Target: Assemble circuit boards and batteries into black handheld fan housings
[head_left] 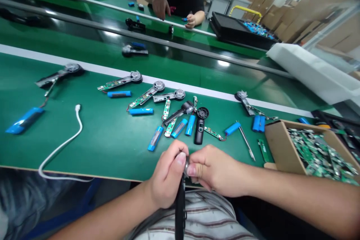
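Note:
At the table's front edge my left hand [168,176] is closed around the head end of a black handheld fan [180,210], whose handle hangs down toward my lap. My right hand [215,170] pinches a shiny grey part at that same head end; the fingers hide most of it. Just beyond my hands lies a black fan body [199,127] with a round open head. Beside it are another dark fan body [178,113], a blue battery [190,125] and a green circuit board [213,133] wired to a further blue battery [232,128].
More opened fan halves [157,86] with boards and batteries line the green table [112,150]. A white cable [80,127] lies left. To the right are a metal pen-like tool [246,143] and a cardboard box [277,146] of circuit boards. Across the conveyor, a co-worker's hand [190,20] holds a blue part.

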`<state>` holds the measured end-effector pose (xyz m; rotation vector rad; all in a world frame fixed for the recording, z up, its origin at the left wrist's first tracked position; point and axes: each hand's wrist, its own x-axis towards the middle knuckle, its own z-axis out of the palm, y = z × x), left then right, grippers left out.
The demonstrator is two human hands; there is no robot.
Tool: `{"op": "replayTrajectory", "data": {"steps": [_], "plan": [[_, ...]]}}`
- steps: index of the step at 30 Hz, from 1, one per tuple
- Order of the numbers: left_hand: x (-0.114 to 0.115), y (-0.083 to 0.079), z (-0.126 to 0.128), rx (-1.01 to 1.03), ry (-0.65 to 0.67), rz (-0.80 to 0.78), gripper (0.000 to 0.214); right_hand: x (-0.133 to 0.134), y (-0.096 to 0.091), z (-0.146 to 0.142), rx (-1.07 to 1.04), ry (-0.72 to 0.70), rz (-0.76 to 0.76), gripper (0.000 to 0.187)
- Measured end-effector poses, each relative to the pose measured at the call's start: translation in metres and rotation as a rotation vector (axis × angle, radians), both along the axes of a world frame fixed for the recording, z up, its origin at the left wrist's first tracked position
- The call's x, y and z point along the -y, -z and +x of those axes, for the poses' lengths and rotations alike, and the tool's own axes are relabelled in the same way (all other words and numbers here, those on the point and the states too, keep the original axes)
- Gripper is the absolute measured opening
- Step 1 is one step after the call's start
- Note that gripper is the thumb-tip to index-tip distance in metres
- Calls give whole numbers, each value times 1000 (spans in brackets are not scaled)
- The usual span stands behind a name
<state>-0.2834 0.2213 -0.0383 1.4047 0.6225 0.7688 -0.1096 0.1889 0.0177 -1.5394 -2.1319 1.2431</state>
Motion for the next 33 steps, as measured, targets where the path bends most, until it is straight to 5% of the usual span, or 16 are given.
{"op": "replayTrajectory", "data": {"steps": [5,10,13,15,18,22,28,33], "plan": [[-6,-5,6,-35,53,-86,44,-1,-4,5,289,-197,385,13],[-18,-10,7,-41,81,-166,47,13,-15,16,209,82,522,28],[-16,-7,4,-28,56,-147,48,29,-11,16,262,30,735,38],[-13,-4,2,-27,34,-117,48,35,-5,13,418,-24,664,33],[-9,-1,2,-34,36,-69,48,39,-3,8,549,120,503,23],[-7,1,2,-22,-9,-3,50,40,-9,4,434,85,590,50],[-5,-1,3,17,-78,38,49,44,-12,5,355,147,634,40],[-7,-2,5,22,-125,9,48,47,-4,12,418,181,422,24]]}}
